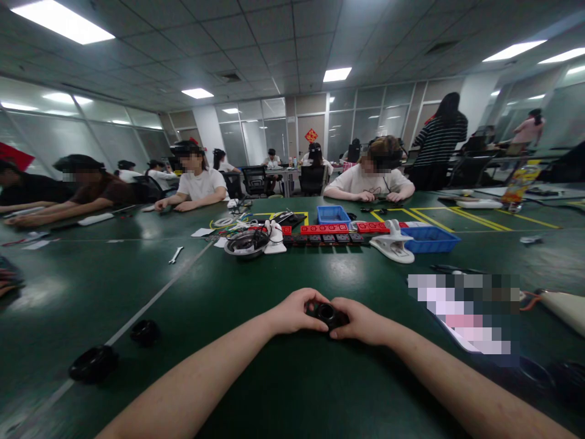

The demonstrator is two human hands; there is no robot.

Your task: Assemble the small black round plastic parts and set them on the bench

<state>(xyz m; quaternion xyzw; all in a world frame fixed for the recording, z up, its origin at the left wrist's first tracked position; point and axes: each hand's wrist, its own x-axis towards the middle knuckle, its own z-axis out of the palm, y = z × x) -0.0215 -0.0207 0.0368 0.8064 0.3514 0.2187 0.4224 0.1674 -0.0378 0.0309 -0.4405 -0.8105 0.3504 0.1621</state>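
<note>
Just above the green tabletop, both my hands close round a small black ring-shaped part (327,313) with a round opening facing up. My left hand (299,311) grips its left side between thumb and fingers. On the opposite side, my right hand (359,320) holds it with thumb and fingertips, hiding part of it. Two more black ring-shaped parts lie to the left: a larger one (94,364) and a smaller one (145,333). At the right edge sit further dark round objects (571,381), too dim to make out.
Beyond my hands stand red power strips (324,230), a metal bowl (247,244) with cables, a white clip-on stand (393,244) and blue bins (432,239). A wrench (176,255) lies left. A blurred-out flat object (461,317) is on the right. Several people sit around the table.
</note>
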